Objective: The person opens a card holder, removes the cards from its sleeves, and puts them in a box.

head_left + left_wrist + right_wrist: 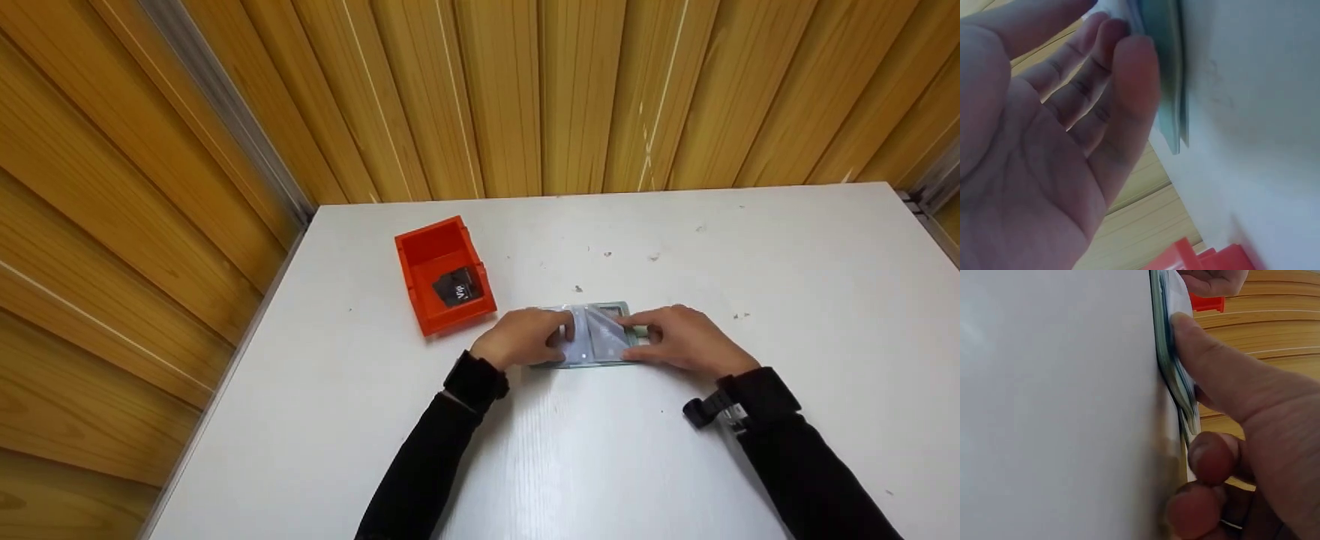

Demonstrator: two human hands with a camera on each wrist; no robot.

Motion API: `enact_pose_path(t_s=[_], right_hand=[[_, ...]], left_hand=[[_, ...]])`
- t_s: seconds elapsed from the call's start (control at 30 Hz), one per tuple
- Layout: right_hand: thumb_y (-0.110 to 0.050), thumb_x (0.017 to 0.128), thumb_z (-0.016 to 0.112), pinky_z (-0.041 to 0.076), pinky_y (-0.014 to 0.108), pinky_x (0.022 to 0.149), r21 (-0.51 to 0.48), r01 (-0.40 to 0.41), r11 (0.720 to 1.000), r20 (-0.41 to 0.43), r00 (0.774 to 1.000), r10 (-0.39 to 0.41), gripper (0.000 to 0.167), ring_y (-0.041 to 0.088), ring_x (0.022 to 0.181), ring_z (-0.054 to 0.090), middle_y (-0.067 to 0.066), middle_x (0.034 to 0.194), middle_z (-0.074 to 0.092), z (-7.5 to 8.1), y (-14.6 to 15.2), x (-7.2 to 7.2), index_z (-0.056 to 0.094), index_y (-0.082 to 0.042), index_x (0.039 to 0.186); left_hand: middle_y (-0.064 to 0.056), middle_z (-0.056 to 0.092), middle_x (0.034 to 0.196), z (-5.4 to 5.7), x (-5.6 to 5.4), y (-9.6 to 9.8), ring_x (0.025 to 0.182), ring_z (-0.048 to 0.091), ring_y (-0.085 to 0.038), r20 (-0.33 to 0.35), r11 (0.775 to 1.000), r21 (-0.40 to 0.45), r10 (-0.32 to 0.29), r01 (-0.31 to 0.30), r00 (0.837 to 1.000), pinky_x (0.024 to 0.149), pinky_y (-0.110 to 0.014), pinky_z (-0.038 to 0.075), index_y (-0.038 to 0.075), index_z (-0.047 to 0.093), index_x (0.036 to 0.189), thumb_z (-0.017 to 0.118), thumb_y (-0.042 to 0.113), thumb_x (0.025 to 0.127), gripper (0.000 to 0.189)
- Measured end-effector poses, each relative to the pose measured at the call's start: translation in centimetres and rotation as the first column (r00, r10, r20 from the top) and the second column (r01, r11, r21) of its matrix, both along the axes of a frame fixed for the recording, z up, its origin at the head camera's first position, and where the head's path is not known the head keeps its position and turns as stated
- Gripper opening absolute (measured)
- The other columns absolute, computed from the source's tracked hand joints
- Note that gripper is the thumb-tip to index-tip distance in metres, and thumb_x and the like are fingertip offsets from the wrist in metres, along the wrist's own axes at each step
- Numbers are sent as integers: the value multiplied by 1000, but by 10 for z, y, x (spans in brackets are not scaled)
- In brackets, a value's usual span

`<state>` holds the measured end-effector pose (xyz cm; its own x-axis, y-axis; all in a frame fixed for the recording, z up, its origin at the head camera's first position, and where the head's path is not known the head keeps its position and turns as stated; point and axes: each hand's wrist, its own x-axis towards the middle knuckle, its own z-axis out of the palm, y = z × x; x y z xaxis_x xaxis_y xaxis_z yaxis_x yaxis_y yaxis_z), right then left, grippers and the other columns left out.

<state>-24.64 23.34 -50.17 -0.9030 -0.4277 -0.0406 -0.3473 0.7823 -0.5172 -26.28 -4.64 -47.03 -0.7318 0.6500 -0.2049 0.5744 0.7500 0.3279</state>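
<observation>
An opened card holder point(577, 358) with a pale green cover and clear plastic sleeves point(609, 339) lies on the white table. My left hand point(527, 335) rests over its left part, fingertips on the sleeves; in the left wrist view the fingers point(1135, 84) are gently bent against the green cover point(1169, 84). At the right end, my right hand point(686, 340) holds the sleeves between thumb and fingers. In the right wrist view the right thumb point(1207, 354) presses on the layered edge, and the other fingers are bent below it. Whatever lies under the fingertips is hidden.
Left of and behind the card holder stands a red plastic bin point(416, 289) with dark cards point(456, 286) in it, the top one printed in white. Wood-patterned panels point(495, 97) rise behind the table point(300, 420) and along its left side.
</observation>
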Motion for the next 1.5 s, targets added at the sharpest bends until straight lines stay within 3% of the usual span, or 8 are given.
enact_pose_path(t_s=[0.23,0.5,0.63,0.77,0.93,1.1,1.33,1.5], right_hand=[[-30,82,89,37,22,59,-149,-39,988,-72,997,28,12,4,62,47,-13,68,63,1,-8,3,83,-23,90],[-41,105,60,48,28,76,-158,-155,975,76,983,169,39,8,84,59,3,108,75,6,-22,10,68,-23,138],[-40,106,57,45,26,70,-164,-234,958,158,953,259,43,6,72,52,-3,85,64,5,-35,15,57,-30,149],[-35,101,67,38,26,61,-93,-120,988,112,985,130,49,9,64,45,-7,72,48,4,-32,14,58,-28,149],[-51,90,76,32,30,61,59,63,996,25,998,-65,66,14,65,42,-3,66,45,2,-17,7,57,-27,149],[-60,81,81,35,32,66,54,90,995,36,995,-92,77,16,70,46,-2,69,50,0,-7,2,59,-27,148],[-60,77,84,35,30,63,6,103,995,54,993,-103,81,15,68,47,-2,71,55,-2,-4,1,59,-29,147],[-59,78,84,34,28,61,1,107,994,55,993,-107,80,14,65,46,-3,69,55,-3,-3,1,59,-29,147]], left_hand=[[2,56,86,2,-1,-2,85,54,-15,45,999,33,1,-2,999,75,-25,42,20,65,115,75,25,96,22],[-10,69,119,4,-3,0,113,66,-25,157,967,104,215,-233,964,100,-42,51,16,56,135,29,67,106,64],[-11,65,98,2,-3,-1,91,66,-25,100,955,107,266,-276,959,85,-38,53,9,47,135,49,49,107,49],[-5,59,80,0,-4,-2,72,58,-23,35,962,73,260,-261,965,66,-31,47,14,41,131,67,22,100,42],[-3,57,77,2,-5,-2,67,54,-22,75,955,89,277,-284,958,61,-28,42,22,35,135,69,15,99,50],[-4,58,77,2,-6,-3,67,54,-23,72,955,67,285,-289,956,60,-28,42,28,34,141,69,14,98,57],[-3,64,79,0,-3,-1,81,59,-22,-91,973,-18,228,-230,969,73,-32,45,30,63,123,68,16,98,29],[1,71,85,-7,3,16,81,61,-16,-117,972,66,233,-226,965,73,-34,47,27,72,121,69,17,95,28]])
